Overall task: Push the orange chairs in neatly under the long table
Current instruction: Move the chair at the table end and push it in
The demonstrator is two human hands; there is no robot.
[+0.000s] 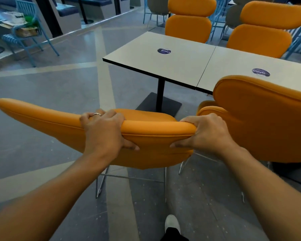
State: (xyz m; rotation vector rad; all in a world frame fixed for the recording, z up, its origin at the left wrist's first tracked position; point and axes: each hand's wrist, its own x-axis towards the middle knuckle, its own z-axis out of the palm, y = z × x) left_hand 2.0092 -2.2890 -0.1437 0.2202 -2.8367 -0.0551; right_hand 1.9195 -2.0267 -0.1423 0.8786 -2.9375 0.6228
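Observation:
An orange chair on thin metal legs stands on the floor in front of me, a little short of the long table's near left corner. My left hand grips the top of its padded backrest near the middle. At the backrest's right end, my right hand holds the same top edge. A second orange chair is on the right, its back close to the table's near edge. Two more orange chairs stand tucked in at the far side.
The table has a black post and square base just beyond the held chair. Blue metal chairs with boxes on one stand at the far left; more blue chairs are behind the table. My shoe shows at the bottom.

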